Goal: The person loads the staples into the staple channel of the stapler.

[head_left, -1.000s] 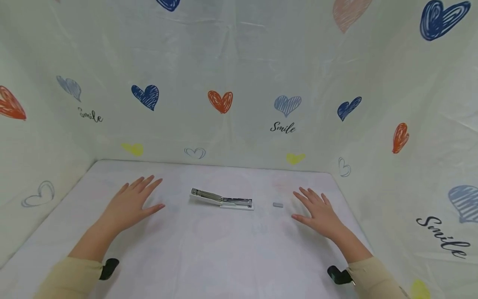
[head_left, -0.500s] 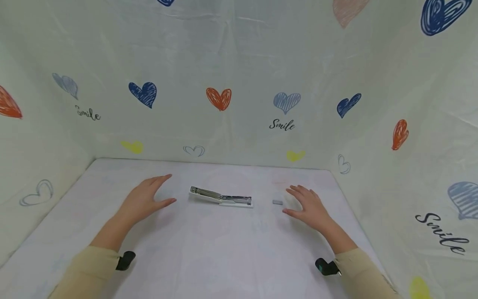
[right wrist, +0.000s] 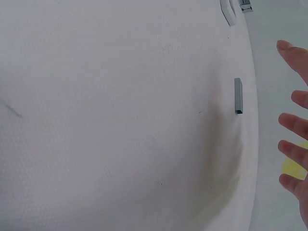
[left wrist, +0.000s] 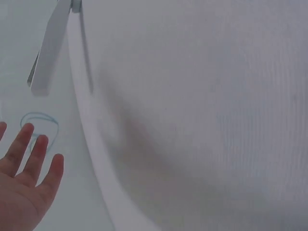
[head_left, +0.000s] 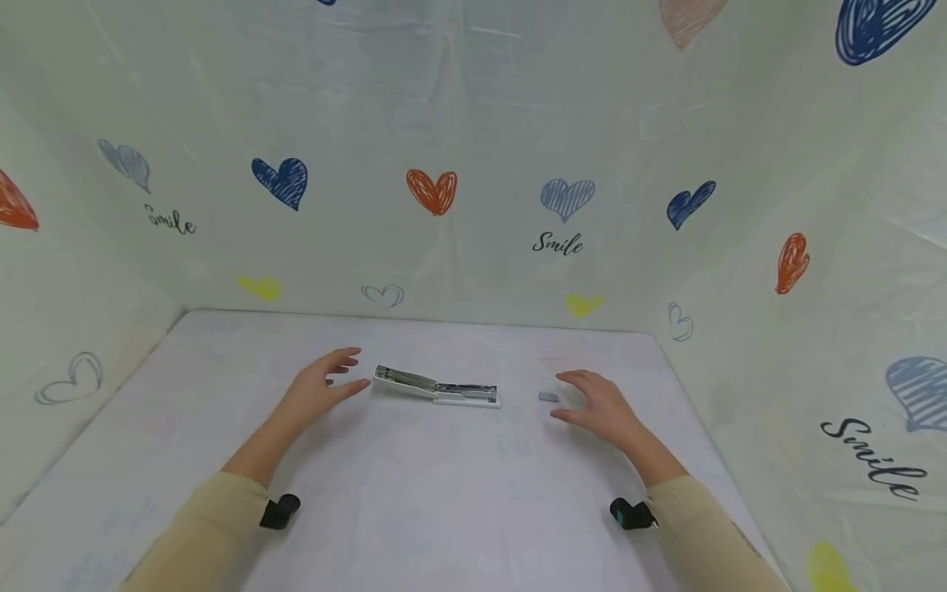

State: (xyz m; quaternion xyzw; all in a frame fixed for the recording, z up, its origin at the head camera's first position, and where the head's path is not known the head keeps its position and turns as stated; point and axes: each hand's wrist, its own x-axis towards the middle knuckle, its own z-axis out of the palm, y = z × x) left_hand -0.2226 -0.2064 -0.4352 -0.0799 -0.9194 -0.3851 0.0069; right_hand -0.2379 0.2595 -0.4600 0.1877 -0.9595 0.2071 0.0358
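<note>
A white stapler (head_left: 460,401) lies opened out on the table, its metal inside showing and its upper arm swung to the left. My left hand (head_left: 318,388) hovers just left of that arm, fingers spread and apart from it. In the left wrist view part of the stapler (left wrist: 50,53) appears above the fingertips. To the right of the stapler lies a small grey strip of staples (head_left: 548,397). Beside it is my right hand (head_left: 602,409), thumb and fingers parted around nothing. The right wrist view shows the staple strip (right wrist: 238,96) apart from the fingers.
The white tabletop (head_left: 444,485) reaches back to a pale curtain (head_left: 488,123) printed with hearts and words. The curtain also hangs along the left and right sides. A black wrist camera (head_left: 279,511) sits at the left sleeve, another black camera (head_left: 633,514) at the right.
Both hands have moved inward: the left hand rightward to the stapler's end, the right hand leftward to the staple strip. The stapler and strip stay in place on the table.
</note>
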